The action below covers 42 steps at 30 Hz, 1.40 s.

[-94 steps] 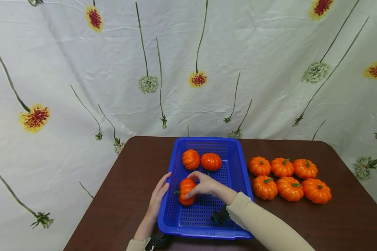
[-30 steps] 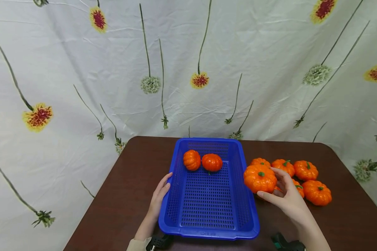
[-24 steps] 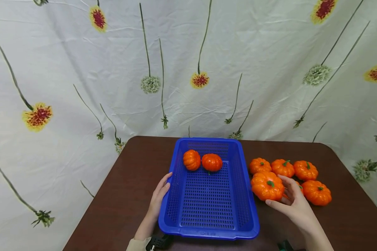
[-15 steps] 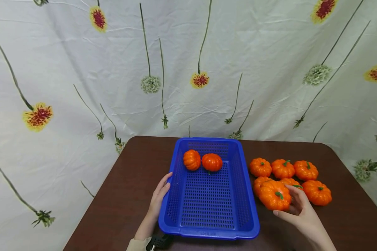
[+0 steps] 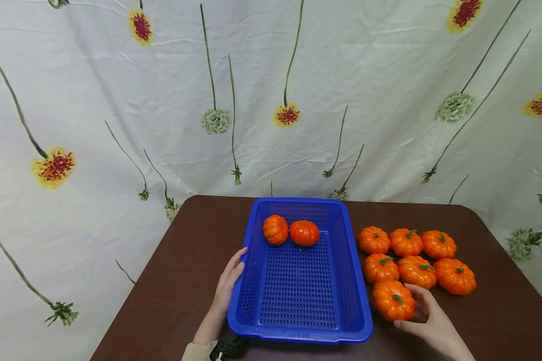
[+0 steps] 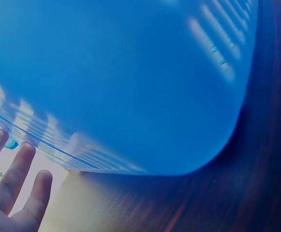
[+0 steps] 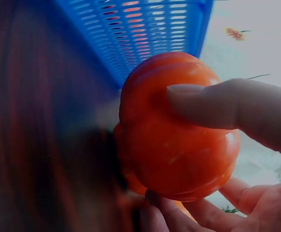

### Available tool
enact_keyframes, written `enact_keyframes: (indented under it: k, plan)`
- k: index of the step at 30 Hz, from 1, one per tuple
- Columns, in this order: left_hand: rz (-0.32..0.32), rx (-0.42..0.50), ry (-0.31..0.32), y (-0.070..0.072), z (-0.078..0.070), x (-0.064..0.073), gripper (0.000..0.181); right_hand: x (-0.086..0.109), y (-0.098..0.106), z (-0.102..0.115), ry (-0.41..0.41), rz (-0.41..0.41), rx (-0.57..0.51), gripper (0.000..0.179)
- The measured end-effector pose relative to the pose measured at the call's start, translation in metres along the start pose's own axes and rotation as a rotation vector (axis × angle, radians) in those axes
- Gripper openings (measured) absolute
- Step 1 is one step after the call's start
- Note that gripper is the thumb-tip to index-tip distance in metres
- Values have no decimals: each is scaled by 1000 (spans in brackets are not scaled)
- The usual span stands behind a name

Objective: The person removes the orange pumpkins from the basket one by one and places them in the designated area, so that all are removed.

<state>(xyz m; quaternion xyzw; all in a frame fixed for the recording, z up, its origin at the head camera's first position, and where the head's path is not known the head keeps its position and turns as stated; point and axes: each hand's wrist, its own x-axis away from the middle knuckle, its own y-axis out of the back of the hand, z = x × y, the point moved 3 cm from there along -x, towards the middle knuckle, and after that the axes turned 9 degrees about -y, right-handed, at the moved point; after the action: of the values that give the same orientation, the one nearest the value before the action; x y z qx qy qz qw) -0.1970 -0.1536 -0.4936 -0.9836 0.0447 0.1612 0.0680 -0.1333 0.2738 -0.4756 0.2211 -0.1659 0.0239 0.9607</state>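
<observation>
My right hand (image 5: 429,323) grips a small orange pumpkin (image 5: 393,301) with a green stem, low at the table just right of the blue basket's near corner. In the right wrist view the thumb presses one side of the pumpkin (image 7: 179,150) and the fingers curl under the other. My left hand (image 5: 228,281) lies along the outer left wall of the blue basket (image 5: 298,335), fingers extended; the left wrist view shows those fingers (image 6: 17,176) spread beside the wall. Inside the basket, at its far end, sit two more pumpkins, one (image 5: 275,230) left of the other (image 5: 304,233).
Right of the basket, several pumpkins form two rows: the far row includes one (image 5: 374,240) by the basket, the near row ends at another (image 5: 455,277). The dark brown table (image 5: 162,301) reaches back to a white flowered cloth (image 5: 262,150).
The pumpkin by the left hand was taken from the basket by the right hand, carried over its right side, then lowered toward me in front of the rows. My left hand stays put.
</observation>
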Motion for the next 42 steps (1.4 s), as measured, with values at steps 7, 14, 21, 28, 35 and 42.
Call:
enact_keyframes:
  k: [7, 14, 21, 28, 35, 42]
  plan:
    - [0, 5, 0, -1, -2, 0, 45, -6, -4, -11, -37, 47, 4, 85]
    - [46, 7, -81, 1, 1, 0, 43, -11, -7, -16, -81, 54, 10, 86]
    - [14, 7, -30, 0, -1, 0, 45, -14, -6, -17, -82, 81, -16, 85]
    - [5, 18, -2, -1, -1, 0, 44, -13, 5, -9, -10, 68, 41, 83]
    - [8, 22, 15, 0, -2, 0, 45, -11, 25, 17, 103, 21, 91, 78]
    - [12, 18, 4, 0, -1, 0, 45, -9, 38, 51, 126, 23, 79, 80]
